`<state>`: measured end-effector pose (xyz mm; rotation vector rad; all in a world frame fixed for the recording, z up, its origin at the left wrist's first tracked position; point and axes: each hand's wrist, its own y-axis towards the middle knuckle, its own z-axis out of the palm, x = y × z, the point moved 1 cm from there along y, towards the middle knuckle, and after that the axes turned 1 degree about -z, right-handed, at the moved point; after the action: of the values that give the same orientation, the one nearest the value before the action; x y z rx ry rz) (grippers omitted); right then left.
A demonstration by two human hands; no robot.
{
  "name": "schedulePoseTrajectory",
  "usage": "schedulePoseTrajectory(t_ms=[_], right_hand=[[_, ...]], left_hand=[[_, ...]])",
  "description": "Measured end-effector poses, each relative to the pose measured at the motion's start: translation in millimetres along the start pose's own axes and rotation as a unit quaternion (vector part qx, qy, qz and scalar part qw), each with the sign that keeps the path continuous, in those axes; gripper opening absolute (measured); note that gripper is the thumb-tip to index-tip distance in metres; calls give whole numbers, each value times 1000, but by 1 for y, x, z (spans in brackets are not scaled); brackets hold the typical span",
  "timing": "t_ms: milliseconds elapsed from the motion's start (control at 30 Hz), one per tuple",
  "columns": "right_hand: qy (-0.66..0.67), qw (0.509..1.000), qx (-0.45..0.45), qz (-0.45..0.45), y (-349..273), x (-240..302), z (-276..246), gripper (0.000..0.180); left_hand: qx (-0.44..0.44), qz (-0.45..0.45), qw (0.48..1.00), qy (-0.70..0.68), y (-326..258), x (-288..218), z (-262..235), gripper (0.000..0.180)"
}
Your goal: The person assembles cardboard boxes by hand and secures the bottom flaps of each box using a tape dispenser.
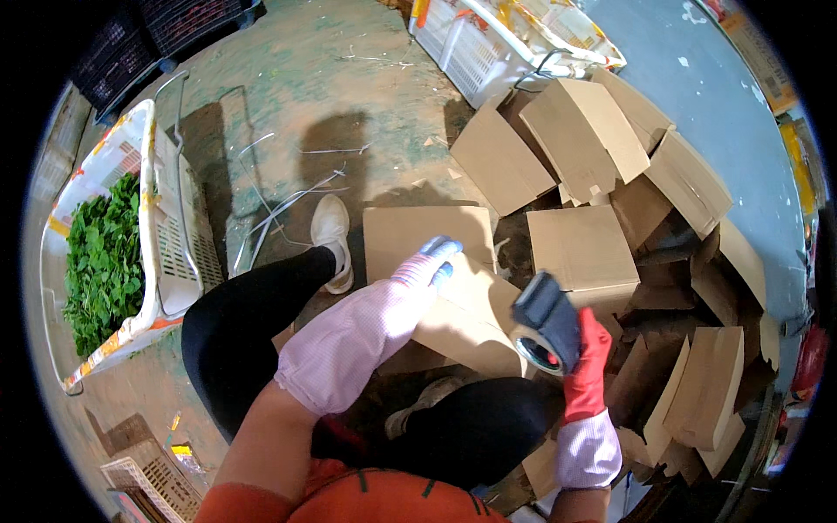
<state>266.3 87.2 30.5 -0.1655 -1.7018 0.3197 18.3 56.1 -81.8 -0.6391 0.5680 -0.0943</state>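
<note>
1. The cardboard box (475, 296) sits low in front of the person, between the two legs, with a panel spread on its far side.
2. The left hand (434, 263), in a pale glove with blue fingertips, rests on top of the box, its fingers stretched out rather than curled around anything.
3. The right hand (588, 353), in a red glove, is clamped on a dark tape dispenser (551, 315), just to the right of the box.
4. A roll of tape (534, 349) sits in the dispenser, on the side toward the box.
5. Right of the box, near it, stands another carton (580, 248); a heap of cartons (582, 131) spreads beyond and farther right.
6. Well left of the box, a white crate (179, 218) holds green leaves (105, 266).
7. Beyond the box, toward the right, is a second white crate (466, 52).
8. Left of the box, a white shoe (331, 231) stands on the floor (270, 96), near loose pale strips (283, 205).
</note>
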Motion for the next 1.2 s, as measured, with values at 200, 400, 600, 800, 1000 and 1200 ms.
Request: schedulePoseTrajectory(t_ms=[200,400,600,800,1000,1200], right_hand=[[-34,995,87,19,13,-18,12,36],[-38,992,123,-10,8,-18,16,42],[-68,986,151,-15,9,-16,18,45],[-100,983,156,7,10,-17,18,46],[-168,974,152,15,9,-7,15,35],[-166,970,171,54,10,-2,33,31]], left_hand=[[76,307,819,479,21,20,-27,40],[-114,443,592,664,-39,-12,-4,32],[51,-3,948,315,-37,22,12,36],[-6,-45,998,38,7,59,10,17],[-81,263,735,620,27,26,-25,26],[-198,163,738,624,9,-40,-106,29]])
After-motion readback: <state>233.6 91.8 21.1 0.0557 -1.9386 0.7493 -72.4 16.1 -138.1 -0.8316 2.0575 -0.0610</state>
